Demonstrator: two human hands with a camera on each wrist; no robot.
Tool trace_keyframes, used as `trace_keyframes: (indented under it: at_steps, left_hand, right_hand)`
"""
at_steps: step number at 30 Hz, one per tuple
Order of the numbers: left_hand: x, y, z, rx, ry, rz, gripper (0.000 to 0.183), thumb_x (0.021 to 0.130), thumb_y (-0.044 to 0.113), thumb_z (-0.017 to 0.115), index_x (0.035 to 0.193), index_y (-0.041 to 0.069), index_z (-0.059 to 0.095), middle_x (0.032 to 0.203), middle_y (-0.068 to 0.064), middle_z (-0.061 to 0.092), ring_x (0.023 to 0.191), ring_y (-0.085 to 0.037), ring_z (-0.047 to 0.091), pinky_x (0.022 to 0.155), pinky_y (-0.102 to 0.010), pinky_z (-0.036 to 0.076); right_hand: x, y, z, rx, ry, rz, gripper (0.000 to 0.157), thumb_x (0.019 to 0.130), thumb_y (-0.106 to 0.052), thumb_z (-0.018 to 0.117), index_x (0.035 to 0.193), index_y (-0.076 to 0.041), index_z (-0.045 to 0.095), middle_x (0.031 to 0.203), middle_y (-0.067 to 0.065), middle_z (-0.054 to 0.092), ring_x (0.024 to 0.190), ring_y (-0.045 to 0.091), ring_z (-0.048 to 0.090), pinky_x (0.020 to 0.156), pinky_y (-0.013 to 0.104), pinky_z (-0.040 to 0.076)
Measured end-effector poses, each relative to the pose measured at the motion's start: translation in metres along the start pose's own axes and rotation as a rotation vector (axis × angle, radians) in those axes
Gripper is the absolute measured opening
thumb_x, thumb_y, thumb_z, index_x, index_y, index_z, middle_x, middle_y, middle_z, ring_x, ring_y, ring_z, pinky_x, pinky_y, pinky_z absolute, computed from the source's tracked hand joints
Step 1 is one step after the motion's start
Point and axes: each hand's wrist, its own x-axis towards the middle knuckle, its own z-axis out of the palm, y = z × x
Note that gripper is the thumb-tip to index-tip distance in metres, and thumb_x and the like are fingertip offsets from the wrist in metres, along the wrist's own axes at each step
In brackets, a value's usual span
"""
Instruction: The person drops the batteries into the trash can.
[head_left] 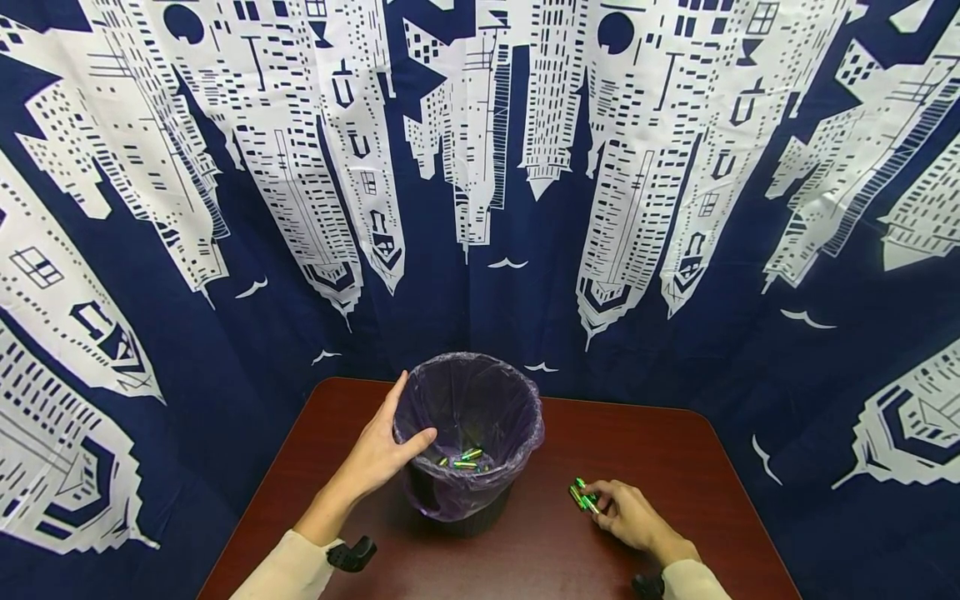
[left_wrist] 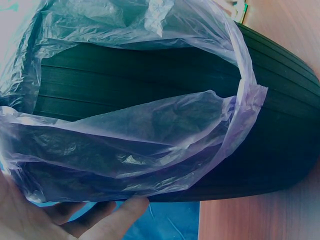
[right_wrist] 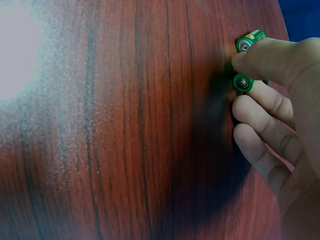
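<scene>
A dark ribbed trash bin stands on the table, lined with a thin purple plastic bag folded over its rim. My left hand holds the bin at its left rim, thumb over the inner side and fingers along the outside. Several green and gold batteries lie at the bottom of the bag. Right of the bin, my right hand pinches a green battery between thumb and fingers, close over the tabletop. Another green battery is right beside the fingertips.
The reddish-brown wooden table has rounded far corners. Behind it and at both sides hangs a dark blue curtain with white city buildings. Black straps with small devices sit at the wrists, by the light sleeves.
</scene>
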Motion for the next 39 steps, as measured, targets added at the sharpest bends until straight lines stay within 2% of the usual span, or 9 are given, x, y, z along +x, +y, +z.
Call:
trace_keyframes:
  at_steps: [8, 14, 21, 26, 31, 36, 39]
  left_hand:
    - [0.0, 0.0, 0.0, 0.001, -0.002, -0.002, 0.114, 0.102, 0.045, 0.084, 0.189, 0.021, 0.014, 0.197, -0.015, 0.02, 0.18, -0.051, 0.026, 0.139, -0.084, 0.022]
    - [-0.001, -0.001, 0.002, -0.005, -0.004, -0.007, 0.114, 0.102, 0.045, 0.084, 0.189, 0.025, 0.015, 0.197, -0.014, 0.02, 0.18, -0.05, 0.026, 0.139, -0.084, 0.023]
    - [-0.003, -0.003, 0.005, -0.006, -0.002, -0.002, 0.114, 0.102, 0.046, 0.084, 0.189, 0.022, 0.015, 0.197, -0.014, 0.02, 0.18, -0.05, 0.026, 0.139, -0.084, 0.023]
    - [-0.001, -0.004, 0.005, -0.012, 0.007, 0.004, 0.113, 0.102, 0.045, 0.083, 0.189, 0.023, 0.015, 0.197, -0.013, 0.02, 0.181, -0.049, 0.025, 0.139, -0.083, 0.022]
    - [0.0, -0.003, 0.003, -0.007, 0.012, 0.009, 0.112, 0.103, 0.045, 0.083, 0.189, 0.024, 0.015, 0.197, -0.014, 0.021, 0.18, -0.05, 0.026, 0.139, -0.084, 0.023]
    - [0.0, -0.002, 0.003, -0.01, 0.021, 0.007, 0.112, 0.103, 0.045, 0.084, 0.189, 0.025, 0.016, 0.197, -0.013, 0.021, 0.18, -0.049, 0.026, 0.14, -0.083, 0.022]
    - [-0.001, -0.001, 0.003, -0.008, 0.022, 0.009, 0.112, 0.103, 0.046, 0.084, 0.189, 0.025, 0.016, 0.197, -0.012, 0.021, 0.181, -0.048, 0.026, 0.14, -0.083, 0.022]
  right_hand:
    - [-0.003, 0.0, 0.0, 0.009, -0.014, 0.014, 0.036, 0.098, 0.001, 0.086, 0.132, -0.007, 0.078, 0.101, 0.003, 0.069, 0.075, 0.001, 0.058, 0.065, 0.02, 0.051]
    - [-0.008, 0.001, 0.0, 0.022, -0.03, 0.011, 0.037, 0.097, 0.004, 0.085, 0.131, -0.008, 0.077, 0.099, 0.002, 0.068, 0.073, 0.0, 0.056, 0.062, 0.021, 0.05]
    - [-0.014, 0.003, 0.0, 0.066, -0.051, 0.008, 0.037, 0.096, 0.005, 0.084, 0.13, -0.007, 0.076, 0.098, 0.006, 0.071, 0.069, 0.0, 0.057, 0.06, 0.021, 0.051]
    - [-0.014, 0.003, -0.002, 0.057, -0.026, 0.001, 0.04, 0.093, 0.006, 0.083, 0.129, -0.008, 0.076, 0.1, 0.011, 0.072, 0.073, 0.0, 0.057, 0.063, 0.021, 0.05]
    - [-0.01, -0.002, -0.006, 0.052, 0.0, -0.007, 0.04, 0.092, 0.005, 0.083, 0.129, -0.009, 0.075, 0.099, 0.008, 0.071, 0.074, 0.0, 0.057, 0.064, 0.022, 0.051]
    - [-0.005, -0.009, -0.012, 0.048, 0.054, -0.036, 0.04, 0.092, 0.005, 0.085, 0.128, -0.007, 0.074, 0.095, 0.003, 0.07, 0.073, -0.001, 0.059, 0.063, 0.022, 0.054]
    - [-0.001, -0.014, -0.019, 0.036, 0.096, -0.07, 0.04, 0.092, 0.006, 0.085, 0.128, -0.007, 0.073, 0.095, 0.006, 0.07, 0.074, -0.002, 0.059, 0.064, 0.022, 0.055]
